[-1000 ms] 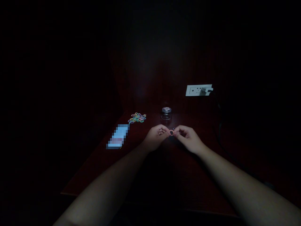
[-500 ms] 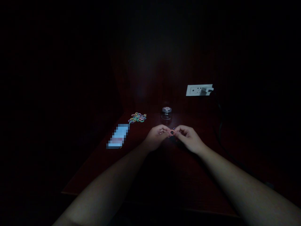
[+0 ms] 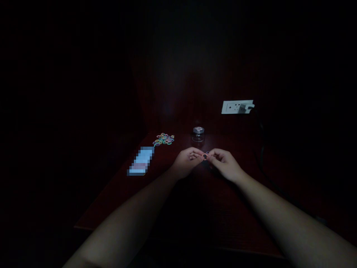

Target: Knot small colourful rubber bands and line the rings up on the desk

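Observation:
A small orange hair tie (image 3: 204,153) is stretched into a little loop between my two hands, above the table. My left hand (image 3: 188,162) pinches its left side with thumb and forefinger, the other fingers curled. On the opposite side my right hand (image 3: 224,163) grips it the same way. Just behind and below the fingers something small and bluish shows on the table, mostly hidden. Beyond the hands stands a clear jar (image 3: 198,137) with its lid on. A pile of coloured hair ties (image 3: 164,140) lies to the left at the back.
A phone (image 3: 141,160) with a lit, blurred screen lies left of my hands on the dark red table (image 3: 117,208). At the back right, a white wall socket (image 3: 231,107) holds a plug, and its black cable (image 3: 262,149) hangs down to the right side. The surroundings are very dark.
Both hands keep their pinch on the orange hair tie, whose loop looks slightly wider. The view has shifted very slightly; the other things stay in place.

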The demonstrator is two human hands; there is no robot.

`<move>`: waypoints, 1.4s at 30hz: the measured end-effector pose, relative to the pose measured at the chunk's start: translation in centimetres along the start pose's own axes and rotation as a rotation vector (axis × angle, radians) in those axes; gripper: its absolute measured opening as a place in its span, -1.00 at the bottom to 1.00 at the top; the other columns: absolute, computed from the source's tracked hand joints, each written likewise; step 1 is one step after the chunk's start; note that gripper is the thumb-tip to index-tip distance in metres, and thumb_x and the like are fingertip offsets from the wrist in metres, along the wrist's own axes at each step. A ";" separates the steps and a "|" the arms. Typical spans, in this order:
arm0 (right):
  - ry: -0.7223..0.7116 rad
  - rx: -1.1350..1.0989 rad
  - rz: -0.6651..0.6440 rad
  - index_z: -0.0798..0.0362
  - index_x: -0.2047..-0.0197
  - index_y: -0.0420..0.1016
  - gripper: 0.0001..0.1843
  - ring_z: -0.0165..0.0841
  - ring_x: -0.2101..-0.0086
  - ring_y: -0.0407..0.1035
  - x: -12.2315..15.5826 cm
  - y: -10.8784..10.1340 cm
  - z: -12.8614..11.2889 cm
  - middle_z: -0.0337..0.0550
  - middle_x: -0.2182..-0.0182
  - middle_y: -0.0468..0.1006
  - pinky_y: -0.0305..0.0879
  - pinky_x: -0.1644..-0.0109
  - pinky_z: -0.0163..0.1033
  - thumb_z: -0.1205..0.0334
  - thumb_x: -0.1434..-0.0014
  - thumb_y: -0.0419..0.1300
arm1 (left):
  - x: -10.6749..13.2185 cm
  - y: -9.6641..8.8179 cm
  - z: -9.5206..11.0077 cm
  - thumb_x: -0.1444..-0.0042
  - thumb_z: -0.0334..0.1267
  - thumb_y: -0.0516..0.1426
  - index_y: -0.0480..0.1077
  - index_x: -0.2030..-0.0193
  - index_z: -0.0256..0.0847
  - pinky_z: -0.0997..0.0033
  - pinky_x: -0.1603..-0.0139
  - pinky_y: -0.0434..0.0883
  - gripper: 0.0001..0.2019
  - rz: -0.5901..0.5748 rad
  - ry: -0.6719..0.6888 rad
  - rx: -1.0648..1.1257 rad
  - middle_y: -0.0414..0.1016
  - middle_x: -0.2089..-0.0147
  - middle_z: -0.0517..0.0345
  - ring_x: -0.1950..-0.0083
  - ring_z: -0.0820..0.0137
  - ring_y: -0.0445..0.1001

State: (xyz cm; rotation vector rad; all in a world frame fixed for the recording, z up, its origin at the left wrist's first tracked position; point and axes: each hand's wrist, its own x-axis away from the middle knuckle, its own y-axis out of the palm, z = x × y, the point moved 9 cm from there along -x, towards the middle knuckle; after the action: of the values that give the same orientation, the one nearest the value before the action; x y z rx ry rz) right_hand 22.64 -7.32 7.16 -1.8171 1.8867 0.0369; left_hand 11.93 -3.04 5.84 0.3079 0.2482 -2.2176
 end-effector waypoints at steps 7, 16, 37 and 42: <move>0.076 0.051 0.057 0.11 0.43 0.37 -0.73 -0.45 0.59 0.24 -0.5 -1.1 1.9 -0.25 0.58 0.38 0.14 0.52 -0.34 0.08 -0.14 0.07 | -0.1 -0.6 -0.3 -0.03 -0.24 0.17 0.38 0.24 -0.33 0.44 0.23 0.38 -0.79 0.046 0.011 -0.085 0.52 0.25 0.01 0.29 0.47 0.47; 0.037 0.696 0.158 0.14 0.18 0.41 -0.77 -0.22 0.14 0.35 -1.2 -4.0 4.0 0.04 0.19 0.46 0.24 -0.02 -0.10 0.38 -0.08 0.05 | -1.5 -2.6 -3.5 -0.02 -0.30 0.12 0.39 0.14 -0.29 0.53 0.31 0.32 -0.76 0.109 0.008 -0.470 0.46 0.38 0.16 0.38 0.53 0.39; -0.128 0.707 -0.078 0.13 0.03 0.41 -0.66 -0.19 0.05 0.32 -0.8 -0.1 2.5 0.03 0.09 0.45 0.22 -0.09 -0.08 0.27 -0.10 0.11 | -2.5 -2.7 -3.9 -0.03 -0.39 0.09 0.42 0.20 -0.24 0.53 0.26 0.36 -0.82 0.126 -0.055 -0.542 0.52 0.33 0.14 0.33 0.49 0.46; -0.098 0.534 -0.040 0.10 0.06 0.42 -0.69 -0.26 0.19 0.39 -0.5 -0.1 1.6 -0.03 0.15 0.50 0.30 0.03 -0.15 0.25 -0.09 0.15 | -2.4 -1.9 -3.5 0.00 -0.36 0.16 0.34 0.23 -0.34 0.54 0.33 0.32 -0.82 0.143 -0.031 -0.278 0.45 0.39 0.13 0.39 0.53 0.39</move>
State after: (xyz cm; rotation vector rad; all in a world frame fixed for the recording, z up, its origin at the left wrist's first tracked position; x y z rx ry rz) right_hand 23.30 -6.24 6.00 -1.4542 1.5954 -0.3524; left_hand 12.36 0.89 3.41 0.1342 0.4959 -2.0150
